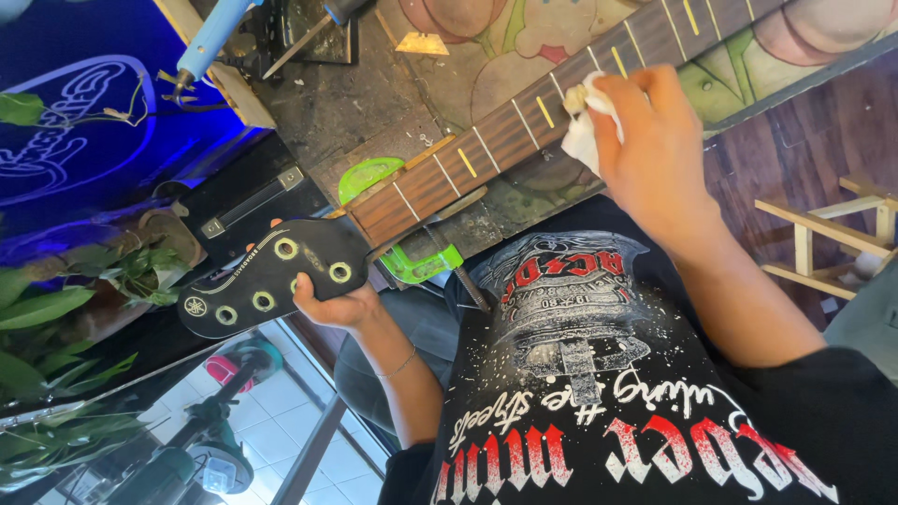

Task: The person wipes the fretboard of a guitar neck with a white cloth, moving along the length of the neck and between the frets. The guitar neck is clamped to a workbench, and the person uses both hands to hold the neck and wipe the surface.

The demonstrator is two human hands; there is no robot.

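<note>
A guitar neck of dark brown wood lies slantwise across the surface, which is grimy, scuffed and grey in its bare parts. Thin metal frets cross the fingerboard at even steps, and narrow yellow strips sit between some of them. The neck ends at lower left in a glossy black headstock with a curved outline and round metal-ringed tuner holes that stand empty.

The right hand rests on the fingerboard well up the neck. Its fingers are curled closed around a small crumpled white cloth, soft and bunched, which is pressed against the wood and frets beneath the hand.

The left hand cups the lower edge of the headstock; the fingers wrap under it, mostly hidden, with the thumb side showing against the black gloss. A thin bracelet circles that wrist.

A bright green plastic clamp with a threaded metal screw sits under the neck just beside the headstock, its upper pad showing above the neck.

Beyond the neck lies a painted guitar body in pale pink and green shapes with dark outlines. A blue-handled tool lies at the top left near a wooden block, and green leaves crowd the left edge. The person wears a black printed shirt.
</note>
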